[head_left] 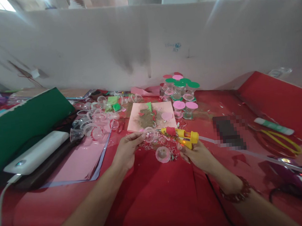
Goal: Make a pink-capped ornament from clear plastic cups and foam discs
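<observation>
My left hand (pixel 126 151) pinches a small clear plastic cup (pixel 150 134) by its rim and holds it just above the red table cover (pixel 156 195). In my right hand (pixel 196 154) is a yellow glue gun (pixel 183 137), with its nozzle pointing left at the cup. A pink foam disc (pixel 163 154) lies on the cover just below the two hands. Beyond them rests a pink sheet (pixel 151 115) strewn with brownish powder and small green and red scraps.
A heap of clear cups (pixel 94 122) lies at the left, beside pink paper sheets (pixel 82 159), a white power bank (pixel 37 152) and a green board (pixel 22 122). Lidded cups (pixel 181 90) stand at the back. Scissors with yellow handles (pixel 282 138) and a glue stick (pixel 273 126) lie right.
</observation>
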A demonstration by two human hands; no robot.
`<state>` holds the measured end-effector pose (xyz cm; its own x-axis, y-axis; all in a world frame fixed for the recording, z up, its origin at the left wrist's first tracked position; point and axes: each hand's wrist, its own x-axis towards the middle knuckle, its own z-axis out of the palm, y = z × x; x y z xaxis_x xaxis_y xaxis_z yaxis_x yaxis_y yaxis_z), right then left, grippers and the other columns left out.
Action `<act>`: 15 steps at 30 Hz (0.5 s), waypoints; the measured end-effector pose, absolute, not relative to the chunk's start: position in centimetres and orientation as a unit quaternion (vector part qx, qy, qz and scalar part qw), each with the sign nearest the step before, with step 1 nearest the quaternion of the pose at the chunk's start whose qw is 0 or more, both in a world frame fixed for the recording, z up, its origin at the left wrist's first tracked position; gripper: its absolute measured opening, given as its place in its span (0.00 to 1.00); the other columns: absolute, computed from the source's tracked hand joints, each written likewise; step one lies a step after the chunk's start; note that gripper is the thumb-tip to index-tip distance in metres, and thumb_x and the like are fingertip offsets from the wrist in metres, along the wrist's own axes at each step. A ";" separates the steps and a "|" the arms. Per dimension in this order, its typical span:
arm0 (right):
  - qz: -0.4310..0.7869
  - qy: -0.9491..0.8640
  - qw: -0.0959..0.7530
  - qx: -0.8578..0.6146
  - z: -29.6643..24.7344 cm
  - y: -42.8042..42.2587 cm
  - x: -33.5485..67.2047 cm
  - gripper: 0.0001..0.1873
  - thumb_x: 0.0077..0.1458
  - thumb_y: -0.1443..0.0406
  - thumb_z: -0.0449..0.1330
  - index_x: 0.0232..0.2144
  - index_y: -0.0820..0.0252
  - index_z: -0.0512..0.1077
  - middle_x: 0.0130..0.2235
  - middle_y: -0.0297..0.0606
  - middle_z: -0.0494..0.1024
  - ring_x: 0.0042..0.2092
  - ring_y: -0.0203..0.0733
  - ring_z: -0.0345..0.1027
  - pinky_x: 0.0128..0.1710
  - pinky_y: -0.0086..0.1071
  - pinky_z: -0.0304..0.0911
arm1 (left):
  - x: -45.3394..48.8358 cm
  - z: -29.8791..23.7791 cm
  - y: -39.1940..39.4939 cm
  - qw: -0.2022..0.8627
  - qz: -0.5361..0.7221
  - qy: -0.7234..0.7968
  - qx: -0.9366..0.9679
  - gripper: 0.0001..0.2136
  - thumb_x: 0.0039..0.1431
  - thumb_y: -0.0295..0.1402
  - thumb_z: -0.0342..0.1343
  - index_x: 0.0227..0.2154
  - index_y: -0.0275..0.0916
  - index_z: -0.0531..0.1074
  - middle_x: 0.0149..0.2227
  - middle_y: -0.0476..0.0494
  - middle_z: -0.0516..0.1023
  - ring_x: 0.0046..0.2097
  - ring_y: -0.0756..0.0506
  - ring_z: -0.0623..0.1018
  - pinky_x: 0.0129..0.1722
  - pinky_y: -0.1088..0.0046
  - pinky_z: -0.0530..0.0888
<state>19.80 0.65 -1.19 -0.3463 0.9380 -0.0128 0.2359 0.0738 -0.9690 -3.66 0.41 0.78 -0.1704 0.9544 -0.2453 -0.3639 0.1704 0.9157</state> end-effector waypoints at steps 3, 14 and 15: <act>0.508 -0.646 0.348 -0.450 -1.2 0.6 19.8 0.28 0.53 0.42 0.55 0.18 0.57 0.60 0.15 0.27 0.60 0.18 0.30 0.52 0.19 0.27 0.50 | -3.6 0.6 0.5 0.563 0.573 0.512 0.305 0.14 0.31 0.35 0.73 0.24 0.35 0.81 0.26 0.46 0.80 0.28 0.53 0.73 0.31 0.79 0.69; 0.510 -0.645 0.330 -0.464 -0.1 0.2 19.3 0.25 0.49 0.43 0.58 0.21 0.57 0.61 0.16 0.26 0.59 0.19 0.30 0.51 0.18 0.27 0.49 | -3.6 0.5 0.6 0.559 0.568 0.518 0.312 0.13 0.32 0.36 0.73 0.22 0.34 0.79 0.23 0.48 0.77 0.26 0.54 0.70 0.29 0.78 0.67; 0.510 -0.644 0.327 -0.467 0.0 0.1 19.2 0.25 0.48 0.43 0.58 0.21 0.57 0.60 0.16 0.26 0.59 0.18 0.30 0.51 0.18 0.27 0.49 | -3.6 0.5 0.6 0.558 0.570 0.518 0.310 0.14 0.32 0.36 0.73 0.21 0.34 0.79 0.23 0.49 0.76 0.25 0.54 0.70 0.29 0.79 0.67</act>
<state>19.22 0.12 0.01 -0.3493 0.9354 -0.0550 0.2675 0.0433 -0.9626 -3.59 0.58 0.49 -0.1850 0.9569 -0.2240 -0.3145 0.1583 0.9360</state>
